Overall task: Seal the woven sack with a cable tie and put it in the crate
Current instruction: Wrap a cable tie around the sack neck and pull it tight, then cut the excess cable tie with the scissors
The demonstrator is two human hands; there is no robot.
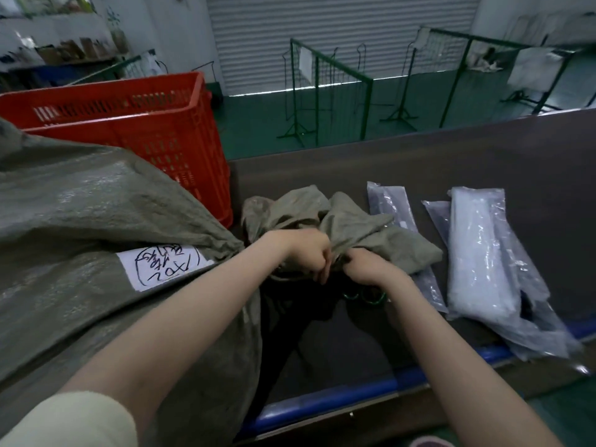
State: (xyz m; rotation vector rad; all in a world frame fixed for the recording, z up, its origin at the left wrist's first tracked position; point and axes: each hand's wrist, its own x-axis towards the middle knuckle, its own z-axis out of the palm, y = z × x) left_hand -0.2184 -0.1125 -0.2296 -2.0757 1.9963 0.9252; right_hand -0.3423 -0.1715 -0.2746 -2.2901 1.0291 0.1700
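Woven sack (80,221), grey-green, lies across the left of the dark surface (451,162), its white handwritten label (161,264) facing up. Red crate (135,124) stands just behind it, well apart from the neck. Step in hand: sealing.

Left hand (303,251) is a closed fist around the bunched neck; right hand (367,269) has its fingers curled into the cloth beside it.

Cable tie not discernible, so tie progress cannot be judged. Next move likely needs the neck kept tight while cinching.
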